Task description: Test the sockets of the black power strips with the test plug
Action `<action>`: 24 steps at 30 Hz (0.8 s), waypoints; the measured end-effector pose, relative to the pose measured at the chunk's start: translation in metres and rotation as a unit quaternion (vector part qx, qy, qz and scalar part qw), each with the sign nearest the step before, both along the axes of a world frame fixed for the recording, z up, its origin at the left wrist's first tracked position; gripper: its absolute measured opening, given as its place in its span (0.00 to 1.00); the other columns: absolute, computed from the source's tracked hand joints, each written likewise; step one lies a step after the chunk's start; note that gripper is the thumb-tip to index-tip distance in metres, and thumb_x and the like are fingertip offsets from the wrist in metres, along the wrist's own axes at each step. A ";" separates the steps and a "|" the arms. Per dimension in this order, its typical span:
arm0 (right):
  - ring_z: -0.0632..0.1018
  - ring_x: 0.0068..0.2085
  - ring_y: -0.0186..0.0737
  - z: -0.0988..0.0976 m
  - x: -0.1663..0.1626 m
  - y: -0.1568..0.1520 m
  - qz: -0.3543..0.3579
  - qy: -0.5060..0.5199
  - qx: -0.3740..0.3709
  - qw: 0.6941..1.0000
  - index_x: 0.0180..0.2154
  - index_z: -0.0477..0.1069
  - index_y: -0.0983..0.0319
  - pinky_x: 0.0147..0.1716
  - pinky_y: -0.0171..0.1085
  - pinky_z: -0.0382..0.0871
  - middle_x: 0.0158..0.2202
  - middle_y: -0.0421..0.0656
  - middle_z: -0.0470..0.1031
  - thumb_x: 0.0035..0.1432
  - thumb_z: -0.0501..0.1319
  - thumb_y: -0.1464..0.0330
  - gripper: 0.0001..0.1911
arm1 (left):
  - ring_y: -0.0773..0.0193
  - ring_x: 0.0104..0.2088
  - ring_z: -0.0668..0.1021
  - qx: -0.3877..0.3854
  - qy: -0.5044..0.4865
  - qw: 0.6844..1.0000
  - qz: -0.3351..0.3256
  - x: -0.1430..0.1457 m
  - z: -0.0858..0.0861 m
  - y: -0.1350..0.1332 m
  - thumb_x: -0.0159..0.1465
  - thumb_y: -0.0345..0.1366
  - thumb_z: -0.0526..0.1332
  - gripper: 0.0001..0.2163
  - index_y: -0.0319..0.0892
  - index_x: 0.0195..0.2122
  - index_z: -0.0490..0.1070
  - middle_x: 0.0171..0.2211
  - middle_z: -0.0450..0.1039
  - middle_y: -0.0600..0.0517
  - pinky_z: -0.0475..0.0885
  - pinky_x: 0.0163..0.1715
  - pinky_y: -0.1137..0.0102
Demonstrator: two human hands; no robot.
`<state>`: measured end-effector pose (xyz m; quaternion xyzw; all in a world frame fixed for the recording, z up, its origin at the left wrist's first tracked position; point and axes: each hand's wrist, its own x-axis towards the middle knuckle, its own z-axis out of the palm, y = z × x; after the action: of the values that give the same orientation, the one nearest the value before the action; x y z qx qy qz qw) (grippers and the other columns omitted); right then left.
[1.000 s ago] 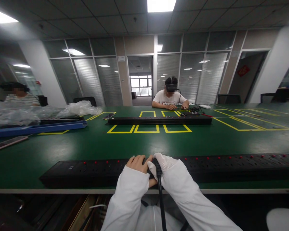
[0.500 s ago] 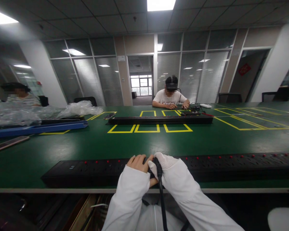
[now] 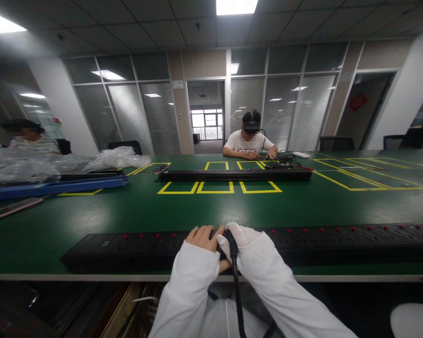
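The lower view is being spanned by the green table (image 3: 303,206), with yellow boxes (image 3: 215,188) being shown taped across its middle. Along the near edge a long black power strip (image 3: 338,241) is being seen lying flat, almost side to side, its row of red switches being turned upward. A second power strip (image 3: 234,175) is being seen well beyond it, lying across the yellow boxes. Off to the left, a blue tray (image 3: 56,188) is being backed by crumpled clear plastic (image 3: 120,157). At the far side a seated person (image 3: 249,141) is being caught with both hands on the table, and another person (image 3: 28,138) is being glimpsed at the far left.

And down at the centre, the left hand (image 3: 204,238), bare, is being draped over the top of the long black power strip, fingers curled across it. Whether the strip is being gripped or only steadied cannot be told. Touching it, the right hand (image 3: 245,241), in a white glove, is being clenched around a black cable (image 3: 235,281) at its upper end, right on the strip. The cable is being trailed down over the table edge between the white sleeves (image 3: 190,291).
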<state>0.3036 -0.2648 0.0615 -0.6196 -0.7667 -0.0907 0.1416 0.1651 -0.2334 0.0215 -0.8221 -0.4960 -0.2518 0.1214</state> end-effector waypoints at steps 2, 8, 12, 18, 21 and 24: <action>0.73 0.38 0.31 0.000 0.000 0.000 0.002 0.001 0.000 1.000 0.48 0.65 0.64 0.39 0.38 0.69 0.41 0.44 0.71 0.60 0.50 0.55 0.22 | 0.51 0.45 0.73 -0.004 0.001 1.000 0.000 0.000 0.000 0.000 0.46 0.48 0.63 0.30 0.47 0.52 0.67 0.44 0.73 0.44 0.64 0.47 0.56; 0.73 0.38 0.32 0.001 0.000 0.000 0.002 0.006 0.000 1.000 0.48 0.65 0.64 0.39 0.38 0.69 0.41 0.44 0.71 0.60 0.51 0.56 0.22 | 0.51 0.45 0.73 -0.007 0.006 1.000 -0.001 -0.001 -0.001 0.001 0.45 0.49 0.64 0.31 0.47 0.52 0.67 0.44 0.72 0.43 0.64 0.48 0.56; 0.73 0.38 0.31 -0.001 0.000 0.001 -0.001 0.006 -0.002 1.000 0.48 0.65 0.64 0.39 0.38 0.69 0.41 0.44 0.71 0.60 0.51 0.56 0.22 | 0.51 0.45 0.73 -0.015 0.007 1.000 0.003 0.000 0.001 0.000 0.46 0.50 0.63 0.31 0.48 0.52 0.67 0.43 0.72 0.44 0.64 0.48 0.56; 0.73 0.37 0.31 -0.004 -0.001 0.003 -0.006 0.006 -0.003 1.000 0.47 0.66 0.64 0.39 0.38 0.69 0.41 0.44 0.71 0.60 0.51 0.56 0.21 | 0.51 0.45 0.73 -0.019 0.007 1.000 0.000 -0.001 0.002 0.000 0.46 0.50 0.63 0.31 0.48 0.52 0.66 0.44 0.72 0.43 0.63 0.48 0.56; 0.73 0.37 0.31 -0.004 -0.001 0.004 -0.006 0.005 -0.003 1.000 0.48 0.65 0.64 0.39 0.37 0.69 0.41 0.44 0.71 0.60 0.50 0.55 0.22 | 0.51 0.44 0.73 -0.015 0.006 1.000 -0.001 -0.001 0.001 0.001 0.46 0.50 0.64 0.31 0.47 0.52 0.67 0.43 0.72 0.44 0.63 0.48 0.56; 0.73 0.37 0.31 -0.004 -0.001 0.004 -0.003 0.007 -0.003 1.000 0.48 0.65 0.64 0.39 0.38 0.69 0.41 0.44 0.71 0.61 0.50 0.55 0.22 | 0.51 0.44 0.73 -0.012 0.006 1.000 -0.002 -0.001 0.000 0.001 0.46 0.50 0.63 0.31 0.47 0.52 0.67 0.43 0.72 0.44 0.63 0.48 0.56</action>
<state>0.3029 -0.2610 0.0577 -0.6228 -0.7641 -0.0847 0.1452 0.1639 -0.2327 0.0218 -0.8262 -0.4965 -0.2407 0.1137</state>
